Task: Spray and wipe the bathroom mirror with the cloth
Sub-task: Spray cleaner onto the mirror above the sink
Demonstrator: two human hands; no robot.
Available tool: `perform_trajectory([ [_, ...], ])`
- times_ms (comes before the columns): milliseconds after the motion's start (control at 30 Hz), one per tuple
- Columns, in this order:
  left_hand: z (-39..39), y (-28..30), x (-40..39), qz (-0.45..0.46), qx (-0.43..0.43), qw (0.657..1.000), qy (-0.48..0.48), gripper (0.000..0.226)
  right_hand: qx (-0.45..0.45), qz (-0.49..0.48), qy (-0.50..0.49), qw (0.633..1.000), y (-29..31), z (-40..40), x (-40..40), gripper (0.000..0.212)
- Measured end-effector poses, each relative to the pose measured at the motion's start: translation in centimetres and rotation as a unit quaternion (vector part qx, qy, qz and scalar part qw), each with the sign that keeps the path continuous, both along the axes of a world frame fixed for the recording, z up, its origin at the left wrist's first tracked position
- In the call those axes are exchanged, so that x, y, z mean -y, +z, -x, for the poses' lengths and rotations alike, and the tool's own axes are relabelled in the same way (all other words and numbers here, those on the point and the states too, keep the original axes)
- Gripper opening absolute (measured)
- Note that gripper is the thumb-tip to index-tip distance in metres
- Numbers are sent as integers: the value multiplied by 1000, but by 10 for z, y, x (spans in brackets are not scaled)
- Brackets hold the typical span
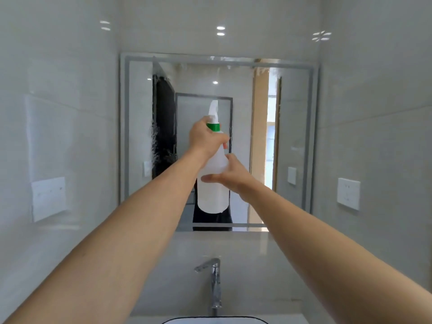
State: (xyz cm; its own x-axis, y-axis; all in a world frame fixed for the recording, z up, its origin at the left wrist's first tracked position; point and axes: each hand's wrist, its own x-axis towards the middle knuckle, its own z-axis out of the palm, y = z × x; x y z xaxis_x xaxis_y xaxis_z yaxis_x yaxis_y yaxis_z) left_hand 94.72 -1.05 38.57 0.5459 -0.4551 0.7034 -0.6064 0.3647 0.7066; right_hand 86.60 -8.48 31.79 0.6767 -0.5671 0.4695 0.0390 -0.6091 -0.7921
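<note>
Bottle (213,181): white, translucent, with a green collar and white spray head; held upright in front of the mirror's middle, nozzle pointed at the glass.
Left hand (205,139): wrapped round the bottle's neck just under the green collar, fingers curled about the trigger area; how far the trigger was pressed could not be told.
Right hand (230,175): laid against the bottle's body lower down, thumb across the front, fingers round the far side, steadying it.
Arms: both bare, stretched forward and up from the bottom corners, meeting at the bottle.
Mirror (292,127): rectangular, grey-framed, fixed on the tiled wall above the worktop; wet streaks and droplets seen along its top edge and down the left part; a faint mist visible just above the nozzle.
Reflection: showed a doorway, a dark panel at left, and part of a person in dark clothes behind the bottle.
Cloth: not seen anywhere.
Tap (214,284): chrome, upright, below the mirror at the middle of the worktop.
Basin (215,320): only its rim seen at the bottom edge, just under the tap.
Worktop (268,265): pale, glossy, running under the mirror.
Socket (348,194): white, on the right wall, near the mirror's lower right corner.
Plate (49,197): white, on the left wall.
</note>
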Motion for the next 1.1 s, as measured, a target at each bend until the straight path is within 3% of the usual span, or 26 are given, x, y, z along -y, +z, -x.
perform_trajectory([
  [300, 52, -34, 59, -83, 16, 993, -84, 48, -25, -57, -75, 995, -39, 54, 46, 83],
  [567, 75, -112, 100, -140, -34, 983, -111, 44, -105, -104, -120, 982, -109, 90, 69, 90],
  [767, 71, -149, 101, -164, -44, 980, -102, 32, -126, -132, -111, 977, -146, 87, 67, 92],
  [1100, 7, -202, 67, -200, -87, 974, -58, 48, -187, -148, -20, 971, -187, 28, 33, 102],
])
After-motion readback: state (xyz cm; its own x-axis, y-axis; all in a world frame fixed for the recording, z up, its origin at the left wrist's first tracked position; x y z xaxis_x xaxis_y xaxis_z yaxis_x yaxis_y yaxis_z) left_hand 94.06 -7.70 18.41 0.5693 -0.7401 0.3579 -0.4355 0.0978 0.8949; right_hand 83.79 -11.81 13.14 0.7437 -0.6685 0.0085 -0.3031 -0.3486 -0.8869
